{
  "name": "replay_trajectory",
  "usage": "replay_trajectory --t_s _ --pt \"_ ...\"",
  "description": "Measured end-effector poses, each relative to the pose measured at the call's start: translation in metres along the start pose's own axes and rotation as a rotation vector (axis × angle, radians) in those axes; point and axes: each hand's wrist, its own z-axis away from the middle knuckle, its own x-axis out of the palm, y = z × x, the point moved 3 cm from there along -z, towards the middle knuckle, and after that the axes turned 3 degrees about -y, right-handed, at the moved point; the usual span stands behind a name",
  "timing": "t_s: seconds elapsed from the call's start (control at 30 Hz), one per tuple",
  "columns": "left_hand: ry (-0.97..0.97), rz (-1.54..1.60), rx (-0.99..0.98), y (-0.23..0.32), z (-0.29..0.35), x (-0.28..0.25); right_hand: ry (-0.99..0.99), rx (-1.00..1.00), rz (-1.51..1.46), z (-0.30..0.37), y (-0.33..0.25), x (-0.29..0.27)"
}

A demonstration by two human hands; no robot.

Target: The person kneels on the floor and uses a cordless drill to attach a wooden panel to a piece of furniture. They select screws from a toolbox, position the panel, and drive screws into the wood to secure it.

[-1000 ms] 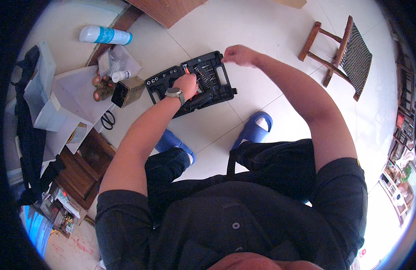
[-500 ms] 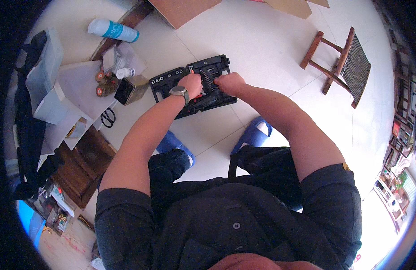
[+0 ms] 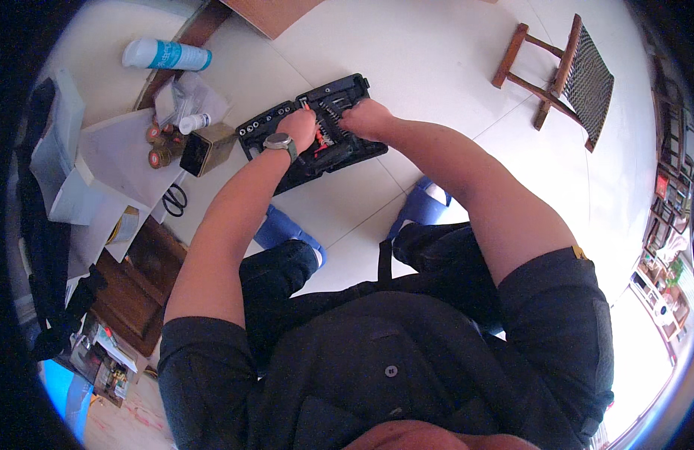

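Black toolbox now beneath the right hand.

1 tool case, perhaps 6 sockets

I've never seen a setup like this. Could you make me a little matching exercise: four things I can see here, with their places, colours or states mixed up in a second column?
Things
1. Tool case
2. Slippers
3. Stool
4. Watch

Descriptions
A. Worn on the left wrist
B. At the upper right of the picture, with a woven seat
C. Black and open, with the left hand and right hand over it
D. Blue, worn on the feet

Right pairs: 1-C, 2-D, 3-B, 4-A
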Motion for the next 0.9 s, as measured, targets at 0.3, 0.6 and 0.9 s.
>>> replay_trajectory --t_s 0.3,0.6,0.9 --pt "0.028 -0.027 -0.092 -0.011 -0.016 -0.014 -0.084 0.334 -0.255 -0.013 0.043 -0.025" --pt "0.001 -0.087 -0.068 -0.008 -0.023 -0.010 0.280 0.332 -0.757 -0.004 0.105 -0.021" --pt "0.048 -0.057 -0.095 -0.004 -0.016 -0.005 0.202 0.235 -0.951 0.006 0.098 -0.025"
